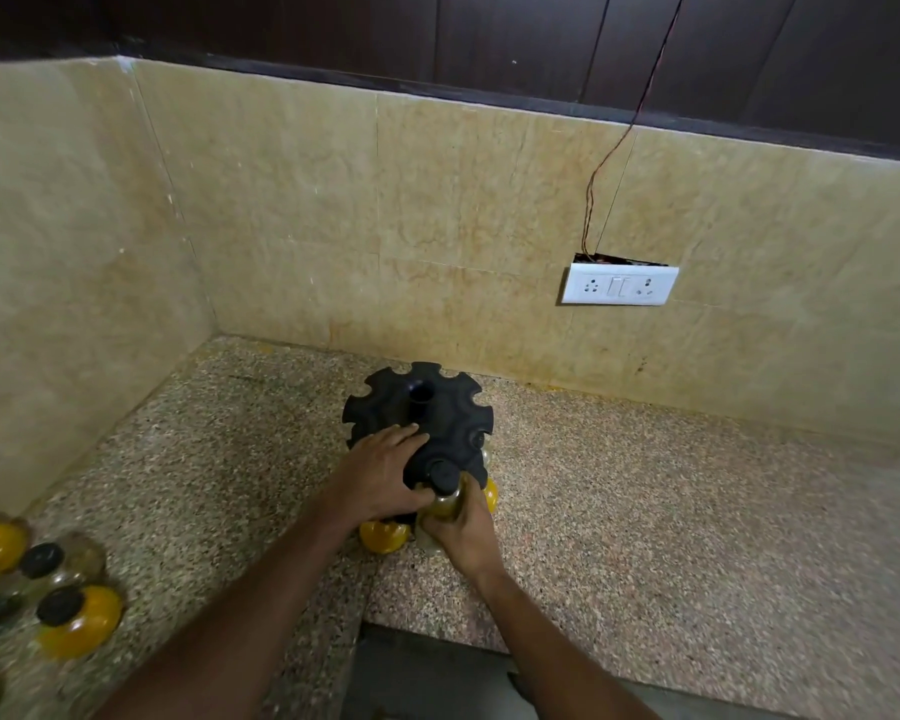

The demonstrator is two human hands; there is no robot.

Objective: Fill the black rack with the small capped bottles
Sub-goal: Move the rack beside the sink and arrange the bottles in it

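The round black rack (440, 407) with notched slots stands on the speckled counter near the back wall. My left hand (380, 472) lies over its near top, fingers curled round the edge. My right hand (463, 527) grips a small black-capped bottle (445, 491) of olive-yellow powder at the rack's near slot. Yellow bottles sit low in the rack, one (383, 535) at the near left and another (491, 495) at the right. Several loose capped bottles (74, 618) lie at the counter's left, some yellow, some clear.
The granite counter (645, 511) meets beige tiled walls at the back and left. A white socket plate (619, 284) with a thin wire hangs on the back wall. The counter's front edge steps down at the bottom middle (427, 667).
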